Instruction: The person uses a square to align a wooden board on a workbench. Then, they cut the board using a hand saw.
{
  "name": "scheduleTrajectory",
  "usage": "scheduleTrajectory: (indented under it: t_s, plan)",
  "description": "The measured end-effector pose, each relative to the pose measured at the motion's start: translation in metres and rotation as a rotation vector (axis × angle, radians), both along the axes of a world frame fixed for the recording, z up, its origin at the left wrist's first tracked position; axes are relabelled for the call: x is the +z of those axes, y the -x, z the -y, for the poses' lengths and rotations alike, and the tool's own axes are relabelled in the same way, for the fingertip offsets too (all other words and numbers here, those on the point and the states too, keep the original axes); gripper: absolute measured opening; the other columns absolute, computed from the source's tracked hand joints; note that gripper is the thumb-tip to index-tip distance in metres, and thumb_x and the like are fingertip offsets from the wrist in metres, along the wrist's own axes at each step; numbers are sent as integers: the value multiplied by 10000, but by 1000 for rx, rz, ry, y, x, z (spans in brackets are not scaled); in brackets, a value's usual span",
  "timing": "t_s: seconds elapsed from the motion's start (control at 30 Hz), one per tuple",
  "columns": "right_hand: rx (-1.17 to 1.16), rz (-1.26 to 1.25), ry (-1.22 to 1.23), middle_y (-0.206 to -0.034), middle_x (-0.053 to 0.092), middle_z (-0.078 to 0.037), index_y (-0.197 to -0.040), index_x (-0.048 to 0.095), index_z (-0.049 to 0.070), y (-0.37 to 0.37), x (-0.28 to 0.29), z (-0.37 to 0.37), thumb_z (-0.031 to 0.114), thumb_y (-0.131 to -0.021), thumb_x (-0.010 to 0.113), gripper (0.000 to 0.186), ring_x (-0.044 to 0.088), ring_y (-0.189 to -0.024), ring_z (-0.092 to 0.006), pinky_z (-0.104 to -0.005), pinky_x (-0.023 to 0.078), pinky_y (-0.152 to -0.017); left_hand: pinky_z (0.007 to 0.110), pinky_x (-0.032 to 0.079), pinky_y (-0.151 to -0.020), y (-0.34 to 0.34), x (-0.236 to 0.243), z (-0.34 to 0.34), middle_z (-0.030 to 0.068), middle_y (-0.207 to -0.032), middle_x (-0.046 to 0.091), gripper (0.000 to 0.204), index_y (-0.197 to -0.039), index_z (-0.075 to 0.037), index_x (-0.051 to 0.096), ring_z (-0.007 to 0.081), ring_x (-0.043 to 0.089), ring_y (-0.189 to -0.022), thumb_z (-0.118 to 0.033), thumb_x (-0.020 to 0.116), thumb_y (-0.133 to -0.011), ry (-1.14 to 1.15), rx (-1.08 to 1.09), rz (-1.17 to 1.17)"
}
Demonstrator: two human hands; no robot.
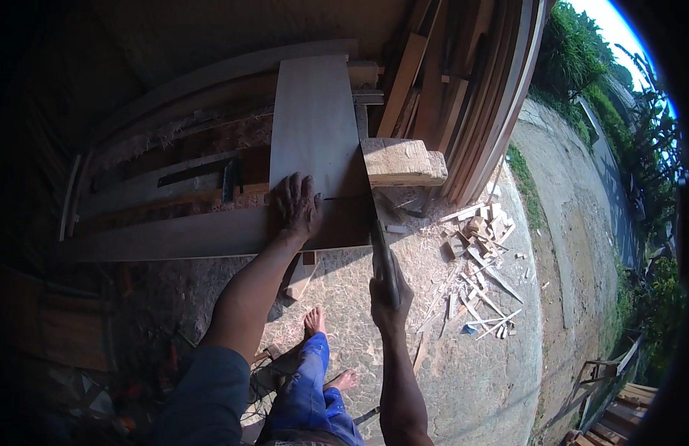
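Observation:
A pale wooden board lies across the bench, over a long plank along its near side. My left hand rests on the board with its fingers spread. My right hand grips the handle of a hand saw, which points away from me at the board's right edge; much of its blade is shadowed and hard to make out. A carpenter's square lies on the bench to the left, and a thick light timber juts out just right of the board.
Upright boards lean behind the bench on the right. Offcuts and shavings cover the concrete floor beside my bare feet. Outside at the right are a path and plants. Tools and cords lie in shadow at lower left.

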State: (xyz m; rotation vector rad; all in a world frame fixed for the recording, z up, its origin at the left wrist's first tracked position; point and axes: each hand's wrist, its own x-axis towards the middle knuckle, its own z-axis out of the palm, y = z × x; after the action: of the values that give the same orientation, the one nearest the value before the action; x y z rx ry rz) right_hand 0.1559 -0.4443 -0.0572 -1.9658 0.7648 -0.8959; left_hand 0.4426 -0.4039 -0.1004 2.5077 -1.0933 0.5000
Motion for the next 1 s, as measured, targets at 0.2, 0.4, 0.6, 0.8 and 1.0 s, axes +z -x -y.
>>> scheduleTrajectory:
  t_s: [0.2, 0.4, 0.6, 0.8, 1.0]
  plan:
    - [42, -321, 35, -1378, 656, -149, -1479, 560, 132, 121, 21, -88, -71, -786, 661, 729, 723, -1111, -289, -341, 573, -837, 605, 244, -1151, -16, -6, -28, 190, -1472, 430, 536, -1396, -44, 516, 410, 344, -1407, -306, 612, -939, -6, 50, 27]
    - [-1, -196, -150, -1306, 697, -190, -1496, 533, 51, 128, 19, -98, -125, -827, 579, 693, 695, -1177, -213, -299, 545, -911, 609, 241, -1152, -1, 2, -13, 189, -1481, 422, 533, -1404, -49, 510, 409, 344, -1406, -287, 608, -937, -19, 30, -5]
    - [61, -113, -71, -1219, 701, -244, -1499, 508, 72, 7, 5, -14, 56, -870, 687, 653, 747, -966, -358, -393, 589, -778, 655, 192, -1171, -12, -10, -20, 200, -1512, 373, 539, -1399, -42, 492, 436, 290, -1445, -295, 616, -939, 12, 24, -88]
    - [26, -621, -71, -1459, 612, -46, -1564, 460, 209, 198, 29, -145, -138, -813, 517, 829, 706, -1133, -173, -301, 575, -738, 608, 242, -1155, -1, -3, -19, 188, -1483, 413, 561, -1404, -53, 506, 418, 332, -1411, -289, 647, -915, -32, 54, -41]
    - [-9, -61, -54, -990, 721, -178, -1416, 584, 54, -14, 0, 0, -10, -862, 665, 563, 657, -721, -138, -305, 532, -660, 593, 230, -1164, -6, -8, -7, 192, -1481, 422, 545, -1393, -43, 527, 406, 335, -1413, -292, 637, -921, 20, 23, -10]
